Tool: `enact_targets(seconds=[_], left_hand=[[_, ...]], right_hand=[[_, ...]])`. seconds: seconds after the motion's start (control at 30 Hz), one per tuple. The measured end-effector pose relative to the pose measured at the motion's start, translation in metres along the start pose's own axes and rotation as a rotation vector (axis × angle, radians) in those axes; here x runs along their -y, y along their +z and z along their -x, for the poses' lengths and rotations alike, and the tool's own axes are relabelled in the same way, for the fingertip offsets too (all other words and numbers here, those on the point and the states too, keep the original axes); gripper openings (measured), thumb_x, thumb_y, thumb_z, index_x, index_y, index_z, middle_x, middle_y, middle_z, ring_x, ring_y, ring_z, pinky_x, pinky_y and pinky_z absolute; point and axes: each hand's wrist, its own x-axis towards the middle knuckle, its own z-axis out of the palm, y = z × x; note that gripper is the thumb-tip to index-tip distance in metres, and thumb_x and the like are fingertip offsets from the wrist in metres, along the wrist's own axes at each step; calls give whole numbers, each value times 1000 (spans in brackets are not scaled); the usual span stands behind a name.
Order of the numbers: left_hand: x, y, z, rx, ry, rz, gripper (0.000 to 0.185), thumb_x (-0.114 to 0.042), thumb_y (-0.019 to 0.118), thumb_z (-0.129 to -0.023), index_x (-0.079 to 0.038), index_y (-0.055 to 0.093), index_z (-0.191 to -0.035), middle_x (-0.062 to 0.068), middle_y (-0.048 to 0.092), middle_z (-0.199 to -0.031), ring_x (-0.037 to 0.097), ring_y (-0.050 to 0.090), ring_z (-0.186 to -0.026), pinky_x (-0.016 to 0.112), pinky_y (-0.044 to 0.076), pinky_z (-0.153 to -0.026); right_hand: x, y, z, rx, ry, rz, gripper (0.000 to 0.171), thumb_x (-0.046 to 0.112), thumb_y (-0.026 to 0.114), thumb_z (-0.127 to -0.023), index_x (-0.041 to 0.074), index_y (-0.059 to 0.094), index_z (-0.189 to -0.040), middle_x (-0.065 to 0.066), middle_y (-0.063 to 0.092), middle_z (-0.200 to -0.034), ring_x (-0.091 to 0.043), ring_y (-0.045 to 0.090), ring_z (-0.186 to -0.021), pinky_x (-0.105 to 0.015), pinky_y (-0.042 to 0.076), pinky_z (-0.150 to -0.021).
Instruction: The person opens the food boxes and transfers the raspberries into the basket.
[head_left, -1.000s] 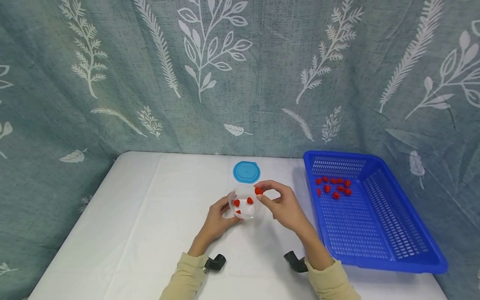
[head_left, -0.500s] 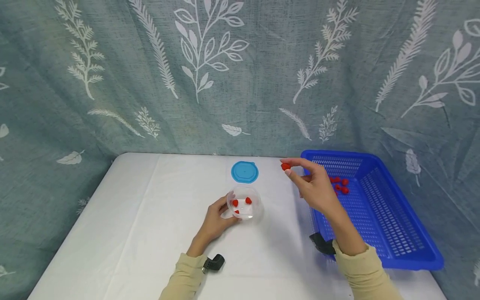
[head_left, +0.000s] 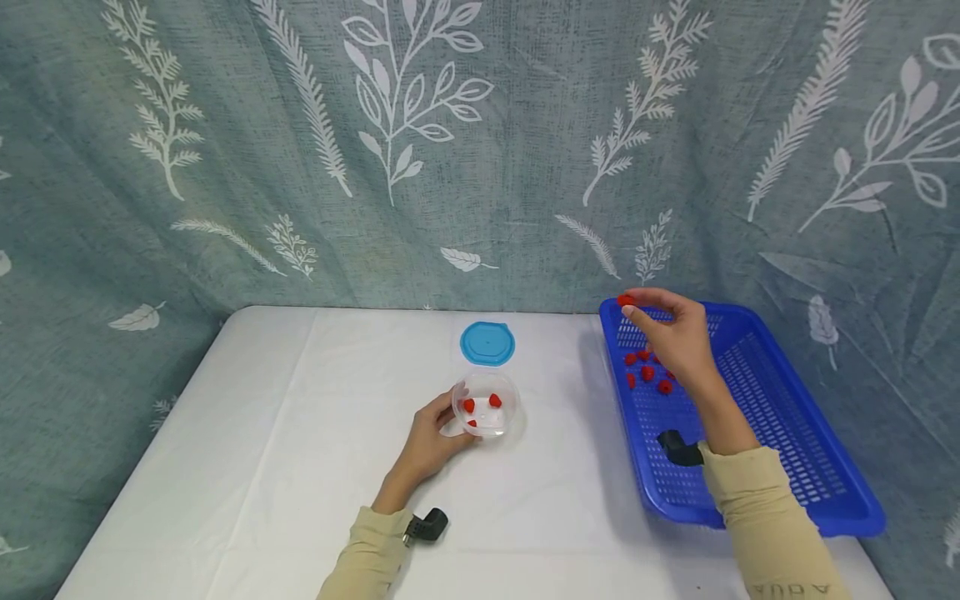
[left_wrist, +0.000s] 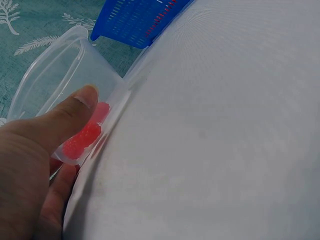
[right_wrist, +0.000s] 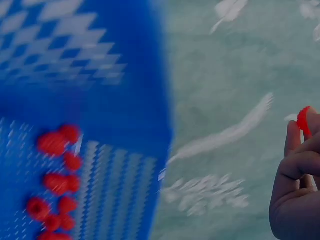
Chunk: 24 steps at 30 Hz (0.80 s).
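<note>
A clear plastic cup (head_left: 489, 425) with a few raspberries (head_left: 495, 401) inside stands on the white table. My left hand (head_left: 433, 440) holds it from the left, thumb on the near wall; in the left wrist view the thumb (left_wrist: 75, 107) lies across the cup (left_wrist: 100, 65). Over the back left rim of the blue basket, my right hand (head_left: 678, 333) pinches one raspberry (head_left: 626, 300) between thumb and fingertips. That raspberry (right_wrist: 303, 120) also shows at the right of the right wrist view. More raspberries (head_left: 647, 373) lie in the basket below, some hidden behind the hand.
The blue perforated basket (head_left: 637, 467) takes up the right of the white table (head_left: 300, 467). A round blue lid (head_left: 487, 344) lies flat behind the cup. A green leaf-patterned cloth (head_left: 480, 167) hangs behind the table.
My right hand has moved from the cup to the right and up, over the basket's back left rim, still pinching the raspberry. The left hand keeps holding the cup in place.
</note>
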Motion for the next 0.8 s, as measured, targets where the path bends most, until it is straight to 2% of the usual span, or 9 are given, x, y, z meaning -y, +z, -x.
enact_targets(seconds=[0.17,0.37,0.43,0.57,0.8], left_hand=[[-1,0,0,6,-4,-1,80,11,82,-76,6,47,-147,24,52,-148,40,50,-138,48,43,-112],[2,0,-1,1,-1,-4,82,11,82,-75,5,47,-148,23,51,-149,39,49,-139,46,44,-113],[2,-1,-1,-4,0,-7,82,12,82,-75,4,47,-148,23,51,-149,38,49,-140,46,44,-113],[3,-2,-1,-7,15,-11,81,12,82,-75,6,47,-147,24,52,-149,39,49,-139,47,44,-113],[2,-3,-1,19,27,1,81,11,82,-76,7,46,-148,26,52,-148,40,50,-138,47,44,-112]], right_hand=[[-32,-7,-14,-53,42,62,35,25,67,-100,3,68,-127,13,66,-104,-1,60,-67,-20,53,-47],[-63,-11,-26,-63,108,105,34,17,66,-100,-2,67,-127,-16,67,-116,3,56,-61,-21,55,-49],[-74,-10,-30,-43,132,110,34,16,66,-99,-4,66,-127,-24,66,-119,5,57,-66,-21,56,-51],[-96,-6,-35,27,152,128,35,13,67,-98,-8,65,-127,-31,66,-120,9,57,-71,-19,54,-52],[-118,3,-34,167,149,164,33,7,66,-97,-11,65,-125,-34,67,-117,-6,64,-65,-20,53,-52]])
